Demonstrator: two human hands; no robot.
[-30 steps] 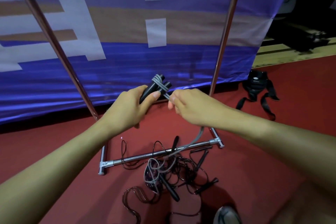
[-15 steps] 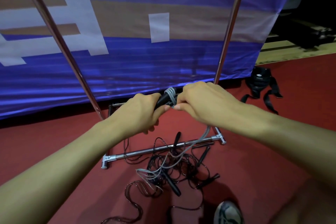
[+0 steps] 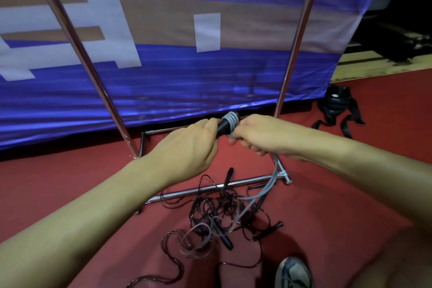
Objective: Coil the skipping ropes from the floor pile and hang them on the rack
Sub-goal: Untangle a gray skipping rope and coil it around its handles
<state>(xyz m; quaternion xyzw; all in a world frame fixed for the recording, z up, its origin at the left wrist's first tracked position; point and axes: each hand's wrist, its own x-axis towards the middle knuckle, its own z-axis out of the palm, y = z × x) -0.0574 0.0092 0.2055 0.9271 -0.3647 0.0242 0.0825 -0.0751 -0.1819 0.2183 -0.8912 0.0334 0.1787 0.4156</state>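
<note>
My left hand (image 3: 187, 145) grips the black handle (image 3: 225, 124) of a skipping rope, held up in front of the rack. Several turns of grey rope (image 3: 232, 119) are wound round the handle's tip. My right hand (image 3: 261, 134) pinches the grey rope just beside those turns, and the rest of the rope (image 3: 272, 180) hangs down from it to the floor. Below lies a tangled pile of dark and grey ropes (image 3: 224, 220) with black handles. The chrome rack's two poles (image 3: 298, 37) rise behind my hands.
The rack's base bar (image 3: 205, 190) lies on the red floor between my hands and the pile. A blue banner (image 3: 187, 77) hangs behind the rack. A black strapped bag (image 3: 336, 106) sits at the right. My shoe (image 3: 293, 272) is by the pile's near edge.
My right hand has carried the grey rope round the handle, adding turns. Both hands have drawn together and lower in view, and the loose rope on the floor has shortened.
</note>
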